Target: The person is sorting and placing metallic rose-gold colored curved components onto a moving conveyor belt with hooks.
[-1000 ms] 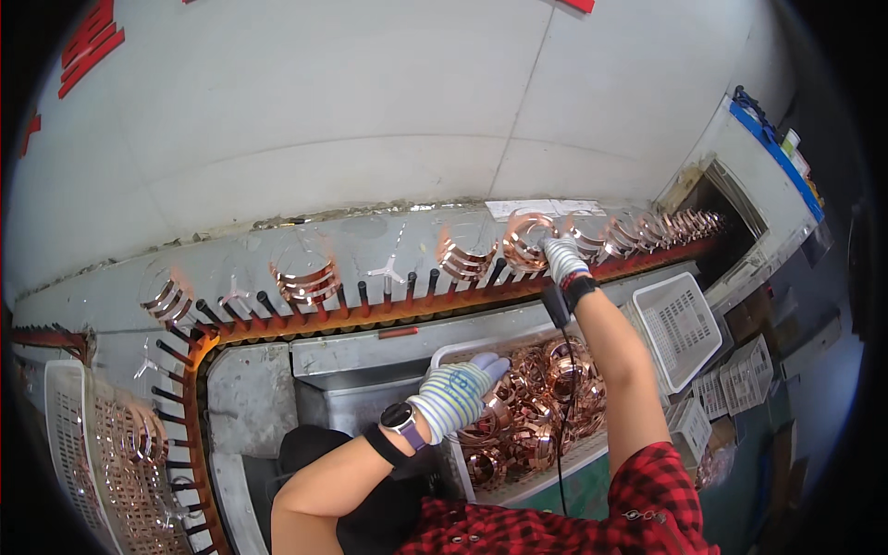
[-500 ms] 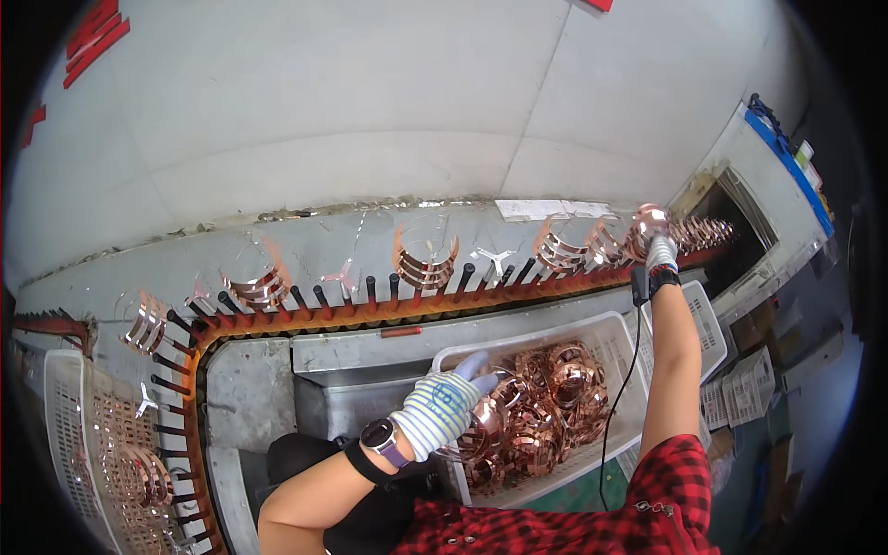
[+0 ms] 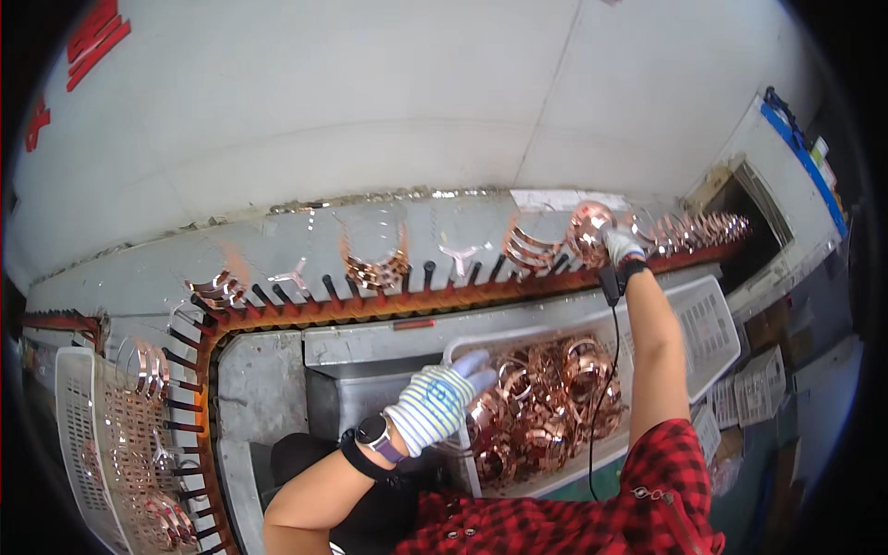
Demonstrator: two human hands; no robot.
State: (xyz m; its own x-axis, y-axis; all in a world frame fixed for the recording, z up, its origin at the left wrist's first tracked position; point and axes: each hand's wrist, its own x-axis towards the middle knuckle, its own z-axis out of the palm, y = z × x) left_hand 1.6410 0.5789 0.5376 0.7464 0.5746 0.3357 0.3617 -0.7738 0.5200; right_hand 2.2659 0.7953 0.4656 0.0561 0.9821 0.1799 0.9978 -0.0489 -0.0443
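My right hand [image 3: 625, 243], in a striped knit glove, grips a shiny rounded copper-coloured metal shell [image 3: 589, 231] at the line of black-tipped pegs. Its fingertips are partly hidden behind the shell. My left hand [image 3: 433, 405], in a similar glove with grey-purple fingertips, is over the left edge of a white plastic basket [image 3: 462, 347]. Two of its fingers stretch out apart; the others are hidden. Close beside that hand lies a heap of copper-coloured banded metal pieces [image 3: 541, 407] in the basket.
More banded copper-coloured pieces [image 3: 375, 264] hang along the peg line [image 3: 370, 308], which turns a corner at left and enters a wall opening [image 3: 754, 217] at right. Another white basket [image 3: 79, 407] stands at left. A black cable [image 3: 594, 430] hangs by my right arm.
The view has shifted slightly. My right hand and the rounded shell have moved left, away from the wall opening. The hanging pieces appear further left. My left hand stays near the basket's edge.
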